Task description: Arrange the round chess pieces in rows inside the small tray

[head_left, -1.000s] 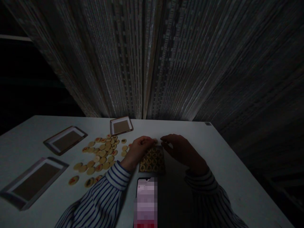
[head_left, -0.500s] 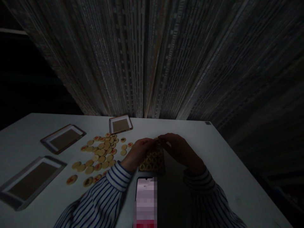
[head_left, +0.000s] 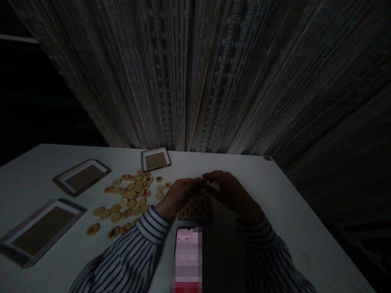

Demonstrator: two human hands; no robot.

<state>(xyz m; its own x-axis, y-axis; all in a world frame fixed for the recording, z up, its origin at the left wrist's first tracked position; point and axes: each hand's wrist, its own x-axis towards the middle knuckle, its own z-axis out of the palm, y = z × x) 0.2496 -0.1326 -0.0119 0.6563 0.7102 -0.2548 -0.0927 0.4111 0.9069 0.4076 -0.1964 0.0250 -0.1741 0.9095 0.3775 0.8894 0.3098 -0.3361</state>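
My left hand (head_left: 179,196) and my right hand (head_left: 229,192) meet above a small dark tray (head_left: 195,221), fingertips pinched together. Between the fingertips is a small round piece (head_left: 202,181), which looks like a Chinese chess piece; its face is too dark to read. Below it, the tray holds rows of Chinese chess pieces (head_left: 192,213) with dark markings, their far rows partly hidden by my hands. To the left of my left hand, many loose Chinese chess pieces (head_left: 131,195) lie heaped and scattered, some with red characters, others with dark ones or plain faces up.
Three shallow trays or lids stand on the white table: one at the back (head_left: 155,159), one at the left (head_left: 82,177), one at the near left (head_left: 44,232). A lit phone (head_left: 187,256) lies in front of me. A striped curtain (head_left: 195,81) hangs behind the table.
Between my fingertips, the round piece has turned and shows more of its face. Both hands stay nearly in place over the tray; the loose pieces have not moved.
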